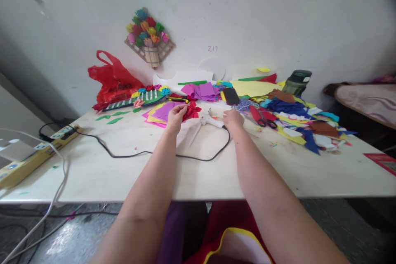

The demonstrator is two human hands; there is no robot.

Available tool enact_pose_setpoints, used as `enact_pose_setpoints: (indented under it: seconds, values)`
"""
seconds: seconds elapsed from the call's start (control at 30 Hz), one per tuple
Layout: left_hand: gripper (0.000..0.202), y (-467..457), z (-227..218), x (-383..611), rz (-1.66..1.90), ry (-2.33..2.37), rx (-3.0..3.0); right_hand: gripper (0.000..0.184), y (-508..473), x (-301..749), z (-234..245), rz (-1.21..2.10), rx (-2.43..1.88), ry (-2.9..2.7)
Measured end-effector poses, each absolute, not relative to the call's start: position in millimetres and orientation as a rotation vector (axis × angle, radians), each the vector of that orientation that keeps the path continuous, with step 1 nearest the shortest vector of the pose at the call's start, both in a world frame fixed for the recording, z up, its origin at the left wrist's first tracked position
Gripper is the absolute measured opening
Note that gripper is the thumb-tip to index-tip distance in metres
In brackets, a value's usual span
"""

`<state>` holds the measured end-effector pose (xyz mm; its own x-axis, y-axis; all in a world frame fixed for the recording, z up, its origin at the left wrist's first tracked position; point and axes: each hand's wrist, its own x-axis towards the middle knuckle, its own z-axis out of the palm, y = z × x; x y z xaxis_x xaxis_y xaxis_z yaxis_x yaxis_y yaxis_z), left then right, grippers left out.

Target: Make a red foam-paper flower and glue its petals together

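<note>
My left hand (175, 116) is closed around a crumpled red paper flower (192, 111), pinching it just above a stack of pink, yellow and purple paper sheets (161, 113). My right hand (232, 119) rests on the handle end of a white glue gun (210, 121) that lies on the table (130, 173), fingers curled over it. The gun's black cord (148, 153) loops across the tabletop to the left.
A yellow power strip (34, 154) lies at the left edge. A red plastic bag (113, 80), a green paper craft (139, 100), a black phone (231, 96), red scissors (262, 117), coloured paper scraps (303, 126) and a dark green bottle (297, 82) crowd the back.
</note>
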<state>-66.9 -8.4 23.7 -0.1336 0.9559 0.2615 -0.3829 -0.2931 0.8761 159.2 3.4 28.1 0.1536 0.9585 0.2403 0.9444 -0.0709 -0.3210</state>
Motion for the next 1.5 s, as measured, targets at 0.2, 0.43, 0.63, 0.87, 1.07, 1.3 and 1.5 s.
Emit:
enact_pose_setpoints:
  seconds: [0.2, 0.43, 0.63, 0.87, 1.07, 1.3, 1.5]
  values:
    - [0.04, 0, 22, -66, 1.675, 0.872, 1.041, 0.045, -12, 137, 47, 0.085, -1.918, -2.048]
    - [0.037, -5, 26, -65, 1.636, 0.959, 1.121, 0.06, -24, 109, 45, 0.101, -1.995, -2.163]
    - [0.039, 1, 23, -61, 1.669, 1.083, 1.179, 0.055, -22, 106, 35, 0.017, -2.03, -2.044]
    - [0.039, -5, 25, -62, 1.652, 1.067, 1.23, 0.043, -11, 110, 27, -0.051, -2.033, -1.967]
    - [0.04, -6, 24, -66, 1.631, 0.981, 1.167, 0.037, -12, 126, 36, 0.001, -2.011, -1.828]
    - [0.031, -3, 24, -62, 1.646, 1.038, 1.078, 0.035, -8, 141, 50, 0.213, -1.694, -1.574]
    - [0.024, -6, 28, -63, 1.666, 1.078, 1.021, 0.024, -11, 137, 55, 0.816, -1.28, -1.541]
